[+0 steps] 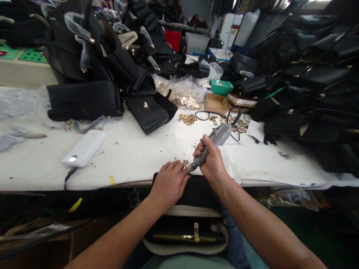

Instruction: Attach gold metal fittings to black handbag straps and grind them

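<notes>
My right hand (pixel 213 158) is wrapped round a grey electric screwdriver (pixel 203 155), which tilts down to the left. Its tip meets a small gold metal fitting (pixel 186 163) at the edge of a black handbag flap (pixel 199 188). My left hand (pixel 171 183) lies flat on that flap, fingers stretched forward, with the fingertips beside the fitting and the screwdriver tip. They partly hide both. Below the flap, the open handbag (pixel 185 249) rests against my lap and shows a gold zip and a gold zip pull (pixel 196 231).
The white worktable (pixel 140 153) carries a white power bank (pixel 85 148) with a cable, loose gold fittings (pixel 188 119), a bag of fittings (pixel 185 98) and a cardboard box (pixel 215 104). Black handbags (pixel 84 100) pile up left and right. The screwdriver's cord (pixel 236 116) runs behind it.
</notes>
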A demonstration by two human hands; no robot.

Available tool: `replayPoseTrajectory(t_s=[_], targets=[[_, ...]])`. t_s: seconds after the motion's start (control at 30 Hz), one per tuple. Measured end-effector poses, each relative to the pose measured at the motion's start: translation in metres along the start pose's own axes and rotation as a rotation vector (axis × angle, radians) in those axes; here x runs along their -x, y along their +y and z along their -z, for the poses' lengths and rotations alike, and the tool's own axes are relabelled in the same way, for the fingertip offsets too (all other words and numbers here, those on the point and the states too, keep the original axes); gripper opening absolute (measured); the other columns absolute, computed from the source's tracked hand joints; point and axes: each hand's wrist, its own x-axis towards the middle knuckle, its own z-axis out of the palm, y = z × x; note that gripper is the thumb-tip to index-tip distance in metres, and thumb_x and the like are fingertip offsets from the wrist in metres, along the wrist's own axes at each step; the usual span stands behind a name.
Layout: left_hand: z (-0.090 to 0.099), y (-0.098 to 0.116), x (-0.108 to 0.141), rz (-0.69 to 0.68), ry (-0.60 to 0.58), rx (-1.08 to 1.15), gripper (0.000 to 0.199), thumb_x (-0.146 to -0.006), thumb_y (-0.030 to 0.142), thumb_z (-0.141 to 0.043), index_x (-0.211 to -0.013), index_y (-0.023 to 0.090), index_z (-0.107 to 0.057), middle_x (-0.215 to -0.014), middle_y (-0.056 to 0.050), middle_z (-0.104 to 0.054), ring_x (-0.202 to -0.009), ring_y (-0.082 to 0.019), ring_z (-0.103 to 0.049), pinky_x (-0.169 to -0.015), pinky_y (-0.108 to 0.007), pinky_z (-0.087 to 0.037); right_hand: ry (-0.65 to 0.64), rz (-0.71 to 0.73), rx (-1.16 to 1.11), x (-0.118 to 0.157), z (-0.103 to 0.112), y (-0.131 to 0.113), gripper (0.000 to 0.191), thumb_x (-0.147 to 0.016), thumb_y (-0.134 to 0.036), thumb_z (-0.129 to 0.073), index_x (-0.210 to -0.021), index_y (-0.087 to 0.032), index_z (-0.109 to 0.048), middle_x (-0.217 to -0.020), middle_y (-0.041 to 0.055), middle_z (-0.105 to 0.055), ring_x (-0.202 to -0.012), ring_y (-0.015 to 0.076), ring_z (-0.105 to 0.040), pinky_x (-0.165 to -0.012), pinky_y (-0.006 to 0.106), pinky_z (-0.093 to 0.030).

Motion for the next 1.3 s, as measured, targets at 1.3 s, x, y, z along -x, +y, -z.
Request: replayPoseTrajectory(t_s=[1.3], targets=[[-0.004,-0.002,0.000,0.014,-0.013,-0.036,0.030,-0.100,0.031,-0.052,-0.127,0.024,-0.063,-0.130,-0.005,-0.066,-0.131,-0.027,-0.052,-0.109,-0.047,-0.042,0.010,0.280,0.361,-0.024,-0.010,0.024,0.038,-0.076,-0.052,-0.079,-0.080,-0.018,-0.062,-0.054,-0.0042,-0.057,-0.039,0.0093,-0.045,-0.037,0.022,-0.039]])
